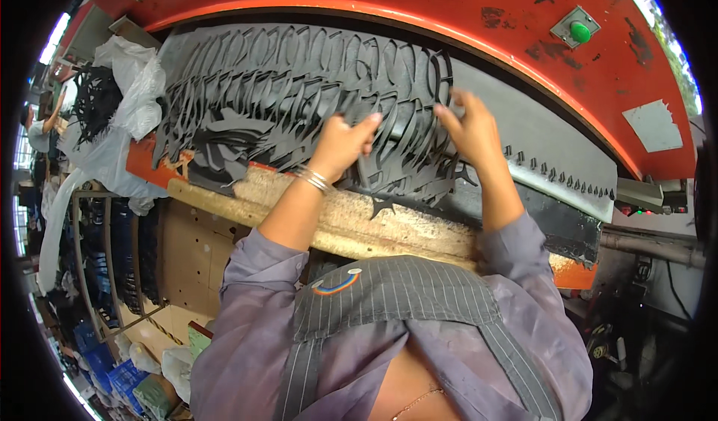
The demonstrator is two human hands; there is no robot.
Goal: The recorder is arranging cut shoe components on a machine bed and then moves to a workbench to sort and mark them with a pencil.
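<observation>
Though half-open — right hand (473,128) at strips (433,75)

The cut sheet (299,81) lies on the machine bed (523,99), which runs on to the sheet's right. Behind the sheet stands the machine beam (479,25), with a push button (580,32) on it, behind and right of the sheet. A row of small pieces (553,173) lies on the bed to the sheet's right. To its left sits a sack (138,92) with loose scraps (93,103) at its mouth. In front of it runs a ledge (351,234), with one offcut (381,209) at its back edge. The person's left hand (340,148) is over the sheet's front part, the right hand (473,133) at its right end. A rack (112,256) stands in front and left of the sheet.
</observation>
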